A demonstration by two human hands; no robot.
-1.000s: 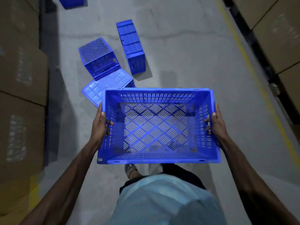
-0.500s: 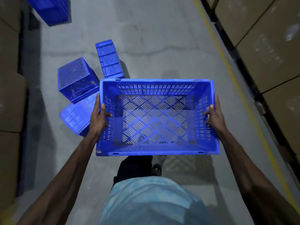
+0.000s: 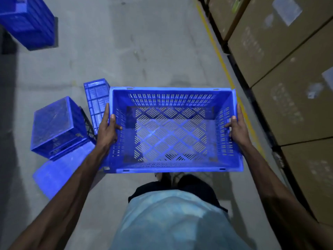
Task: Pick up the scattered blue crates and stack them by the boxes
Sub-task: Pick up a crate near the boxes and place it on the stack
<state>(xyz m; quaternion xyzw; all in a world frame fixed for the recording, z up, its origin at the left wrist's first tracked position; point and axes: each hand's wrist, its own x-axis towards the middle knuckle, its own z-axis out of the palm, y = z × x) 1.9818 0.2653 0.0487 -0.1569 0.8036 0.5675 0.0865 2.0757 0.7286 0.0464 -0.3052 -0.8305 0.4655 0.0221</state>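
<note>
Arms out front. Left hand (image 3: 108,130) and right hand (image 3: 237,131) grip the short ends of the held crate (image 3: 171,100), thumbs hooked inside. It is level, open side up, over the floor (image 3: 144,51). The left forearm covers part of the flat crate (image 3: 54,175). The side-lying crate (image 3: 96,100) is partly behind the held crate.

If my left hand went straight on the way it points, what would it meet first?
Probably the narrow blue crate just beyond the left hand; it sits lower, on the floor, so depth is unclear.
</note>
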